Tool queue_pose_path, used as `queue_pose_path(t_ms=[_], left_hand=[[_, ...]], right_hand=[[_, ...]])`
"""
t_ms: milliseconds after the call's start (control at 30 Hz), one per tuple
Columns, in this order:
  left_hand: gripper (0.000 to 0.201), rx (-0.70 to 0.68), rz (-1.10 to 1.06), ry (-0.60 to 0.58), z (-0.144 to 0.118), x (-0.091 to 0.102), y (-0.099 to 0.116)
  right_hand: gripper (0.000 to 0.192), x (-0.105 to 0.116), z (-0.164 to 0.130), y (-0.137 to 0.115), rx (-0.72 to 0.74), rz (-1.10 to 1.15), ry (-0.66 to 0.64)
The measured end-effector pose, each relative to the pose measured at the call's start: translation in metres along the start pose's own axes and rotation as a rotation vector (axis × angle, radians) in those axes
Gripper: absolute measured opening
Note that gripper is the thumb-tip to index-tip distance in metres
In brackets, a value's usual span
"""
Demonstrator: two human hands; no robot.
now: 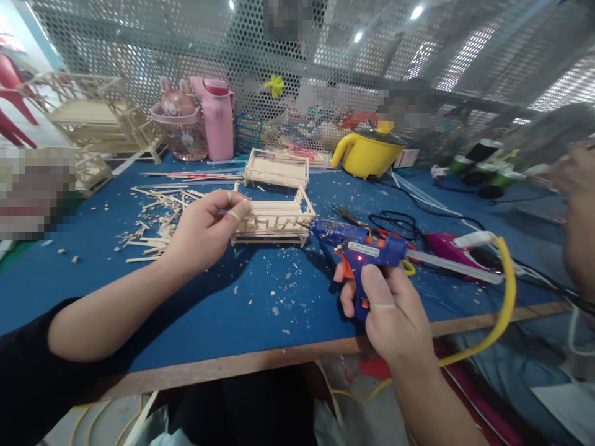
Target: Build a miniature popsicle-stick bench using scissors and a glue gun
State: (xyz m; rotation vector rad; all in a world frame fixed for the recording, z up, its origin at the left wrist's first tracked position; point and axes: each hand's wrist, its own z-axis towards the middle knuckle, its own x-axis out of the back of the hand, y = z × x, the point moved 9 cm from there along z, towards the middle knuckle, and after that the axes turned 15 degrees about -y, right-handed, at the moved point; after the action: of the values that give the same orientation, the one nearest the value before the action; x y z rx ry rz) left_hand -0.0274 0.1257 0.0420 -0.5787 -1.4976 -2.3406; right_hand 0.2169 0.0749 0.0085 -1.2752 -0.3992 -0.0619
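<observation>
My left hand (211, 226) pinches the left end of a small wooden stick frame (274, 217), built like a miniature bed or bench, over the blue table. In my right hand (395, 303) is a blue glue gun (360, 248) with an orange trigger and a lit red light. A clear glue stick (453, 266) pokes out of its back. Its nozzle is at the right end of the frame; whether it touches I cannot tell. Just behind stands a second small wooden frame (276, 168). Loose wooden sticks (160, 217) lie scattered left of my left hand.
Along the back stand a pink bottle (218, 118), a clear jar with a pink lid (179, 130) and a yellow pot (372, 152). Larger stick models (93, 114) are at the left. Right of the glue gun lie cables (395, 220) and a magenta tool (446, 248). Another person's arm (579, 229) shows far right.
</observation>
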Motion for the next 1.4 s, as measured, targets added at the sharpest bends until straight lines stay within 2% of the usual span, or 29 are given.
queue_pose_path(t_ms=[233,500,733,1033,1200,1300,1400], left_hand=[[0.024,0.063,0.006,-0.027,-0.001,-0.001,-0.003],[0.020,0.036,0.022,-0.020,0.000,0.000,0.000],[0.021,0.024,0.028,-0.030,0.000,-0.001,0.000],[0.023,0.056,0.019,-0.027,-0.001,-0.001,-0.002],[0.025,0.048,0.034,-0.037,0.000,-0.001,-0.003],[0.023,0.035,0.040,-0.037,0.001,0.000,-0.003],[0.021,0.012,0.038,-0.043,0.001,-0.001,-0.003]], right_hand=[[0.023,0.000,0.000,0.001,0.017,0.023,-0.005],[0.020,0.000,-0.002,0.000,0.040,0.010,0.032],[0.019,0.005,-0.006,-0.004,0.066,-0.069,0.071],[0.020,0.014,-0.015,0.003,0.038,-0.169,0.122],[0.022,0.016,-0.017,-0.011,0.129,-0.169,0.160],[0.018,0.029,-0.003,-0.028,0.222,-0.169,0.207],[0.023,0.046,0.040,-0.046,0.272,-0.171,0.158]])
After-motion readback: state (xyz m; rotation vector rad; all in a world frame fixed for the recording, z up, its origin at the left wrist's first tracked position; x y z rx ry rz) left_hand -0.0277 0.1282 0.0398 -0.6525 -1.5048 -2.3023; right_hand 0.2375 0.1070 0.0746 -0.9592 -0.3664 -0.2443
